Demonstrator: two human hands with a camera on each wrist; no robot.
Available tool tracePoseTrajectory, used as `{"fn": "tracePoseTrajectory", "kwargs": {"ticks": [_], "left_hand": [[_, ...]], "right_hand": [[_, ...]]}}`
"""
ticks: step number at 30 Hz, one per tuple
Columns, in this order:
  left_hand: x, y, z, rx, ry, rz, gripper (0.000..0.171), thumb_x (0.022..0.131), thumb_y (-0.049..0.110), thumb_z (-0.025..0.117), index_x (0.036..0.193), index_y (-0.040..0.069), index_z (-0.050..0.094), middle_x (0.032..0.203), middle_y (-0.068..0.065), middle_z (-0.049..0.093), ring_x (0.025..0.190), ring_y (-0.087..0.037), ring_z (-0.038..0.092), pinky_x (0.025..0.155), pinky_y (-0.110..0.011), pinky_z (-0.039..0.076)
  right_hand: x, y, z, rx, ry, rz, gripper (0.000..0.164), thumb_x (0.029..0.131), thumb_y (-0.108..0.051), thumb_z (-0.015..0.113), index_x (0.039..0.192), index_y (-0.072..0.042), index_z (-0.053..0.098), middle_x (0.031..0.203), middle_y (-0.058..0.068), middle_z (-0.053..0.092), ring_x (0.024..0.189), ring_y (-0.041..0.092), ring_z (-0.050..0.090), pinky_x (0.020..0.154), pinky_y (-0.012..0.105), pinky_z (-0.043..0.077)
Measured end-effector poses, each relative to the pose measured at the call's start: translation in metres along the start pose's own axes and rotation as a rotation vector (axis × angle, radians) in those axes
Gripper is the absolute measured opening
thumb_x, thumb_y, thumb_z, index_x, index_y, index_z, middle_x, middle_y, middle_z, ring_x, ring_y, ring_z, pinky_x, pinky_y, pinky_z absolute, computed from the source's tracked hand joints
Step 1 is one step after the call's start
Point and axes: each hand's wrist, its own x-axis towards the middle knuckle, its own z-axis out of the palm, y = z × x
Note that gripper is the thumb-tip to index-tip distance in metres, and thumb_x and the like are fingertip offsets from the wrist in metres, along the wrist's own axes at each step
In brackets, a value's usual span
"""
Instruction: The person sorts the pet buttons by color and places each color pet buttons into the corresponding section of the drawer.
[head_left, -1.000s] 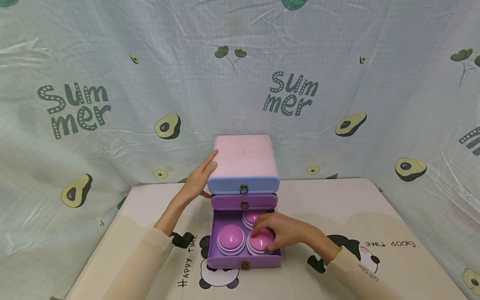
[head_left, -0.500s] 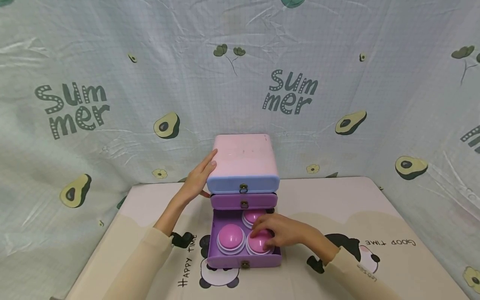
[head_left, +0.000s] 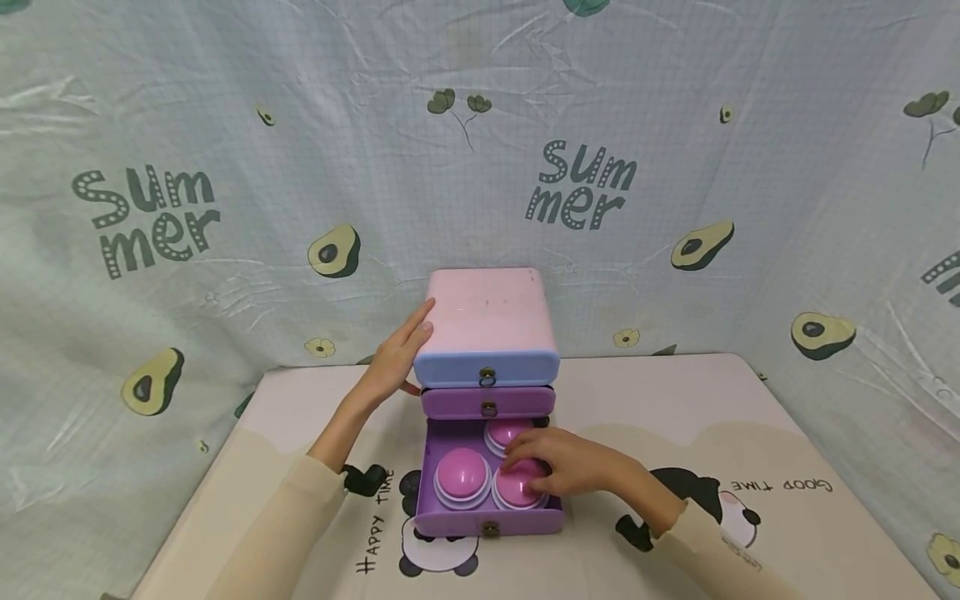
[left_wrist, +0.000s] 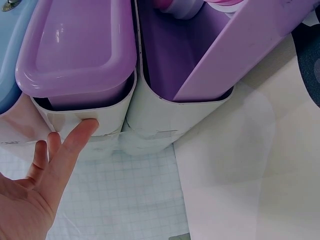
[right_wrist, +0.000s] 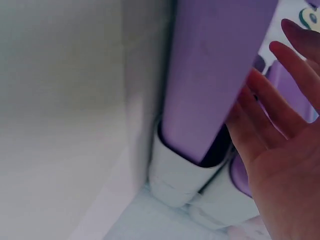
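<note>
A stack of small drawers (head_left: 487,312) stands at the table's back, pink on top with a blue front above a purple one. Its bottom purple drawer (head_left: 450,523) is pulled out. Three pink domes with white bases, like push buttons, sit inside: a front-left button (head_left: 461,475), a back-right button (head_left: 506,432) and a front-right button (head_left: 516,487). My right hand (head_left: 573,461) curls thumb and fingers over the front-right one, hiding part of it. Along the stack's left side rests my left hand (head_left: 392,364), its fingers extended; in the left wrist view a fingertip touches the casing (left_wrist: 75,117).
Behind the stack hangs a pale curtain (head_left: 390,208) printed with avocados and lettering. The cream tabletop (head_left: 637,400) bears panda prints, and its surface runs out on both sides of the stack.
My right thumb has shifted from the front-right button's edge up onto its pink dome. The left hand, drawers and other buttons stay where they were.
</note>
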Motion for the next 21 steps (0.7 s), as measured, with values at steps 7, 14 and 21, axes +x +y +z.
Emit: {"fn": "tracePoseTrajectory", "kwargs": {"ticks": [7, 14, 21], "left_hand": [[0.0, 0.001, 0.0, 0.002, -0.007, -0.006, 0.055, 0.106, 0.061, 0.039, 0.159, 0.055, 0.024, 0.174, 0.001, 0.019, 0.135, -0.05, 0.049, 0.059, -0.053, 0.065], [-0.003, 0.009, 0.0, 0.0, -0.027, -0.023, 0.056, 0.11, 0.049, 0.037, 0.164, 0.045, 0.021, 0.175, -0.003, 0.016, 0.138, -0.052, 0.047, 0.062, -0.056, 0.065], [-0.016, 0.034, -0.002, 0.017, -0.038, -0.031, 0.058, 0.111, 0.04, 0.036, 0.166, 0.032, 0.021, 0.174, -0.009, 0.017, 0.137, -0.052, 0.047, 0.069, -0.058, 0.065]], "right_hand": [[-0.008, -0.02, -0.006, 0.0, 0.051, 0.005, 0.028, 0.095, -0.027, 0.073, 0.123, -0.021, 0.075, 0.125, -0.006, 0.068, 0.117, 0.011, 0.063, 0.104, 0.033, 0.056], [-0.019, -0.036, -0.002, -0.09, 0.156, -0.082, 0.024, 0.092, -0.027, 0.078, 0.114, -0.021, 0.077, 0.113, -0.008, 0.07, 0.094, 0.004, 0.064, 0.085, 0.018, 0.057], [-0.026, -0.042, 0.011, -0.22, 0.312, -0.168, 0.022, 0.079, -0.026, 0.085, 0.1, -0.024, 0.077, 0.089, -0.012, 0.065, 0.075, -0.005, 0.053, 0.069, 0.007, 0.045]]}}
